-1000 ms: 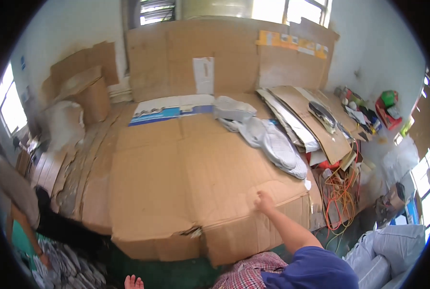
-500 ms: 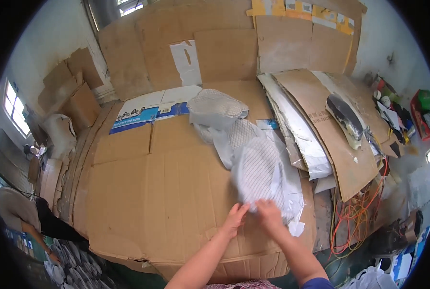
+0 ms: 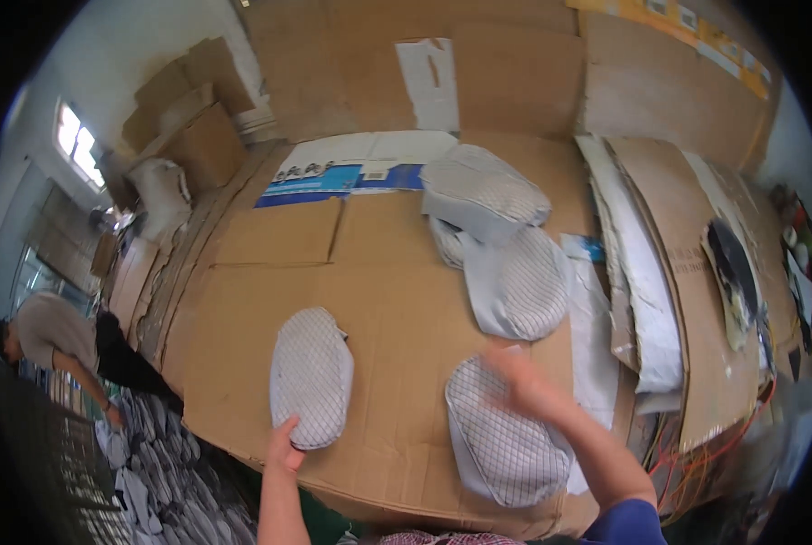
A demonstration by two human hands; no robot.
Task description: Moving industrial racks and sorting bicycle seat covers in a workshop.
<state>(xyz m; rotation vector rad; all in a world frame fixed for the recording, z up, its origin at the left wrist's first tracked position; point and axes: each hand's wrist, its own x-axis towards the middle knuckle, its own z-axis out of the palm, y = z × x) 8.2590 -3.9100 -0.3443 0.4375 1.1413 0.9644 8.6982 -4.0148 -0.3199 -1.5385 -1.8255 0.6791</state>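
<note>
Laying quilted pads out on cardboard worktop (image 3: 242,318). My left hand (image 3: 285,445) flat, pressing left pad (image 3: 311,374) at near edge; right hand (image 3: 526,386) blurred over right pad (image 3: 501,436), grip unclear. Next, I judge: square up right pad.

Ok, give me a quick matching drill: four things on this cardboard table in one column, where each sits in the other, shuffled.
1. left hand
2. right hand
3. stack of quilted pieces
4. blue-and-white flattened box

A. table's far side, by the cardboard wall
B. over the right quilted piece, blurred
C. at the near end of the left quilted piece
D. right of table centre

Pairs: 1-C, 2-B, 3-D, 4-A
</note>
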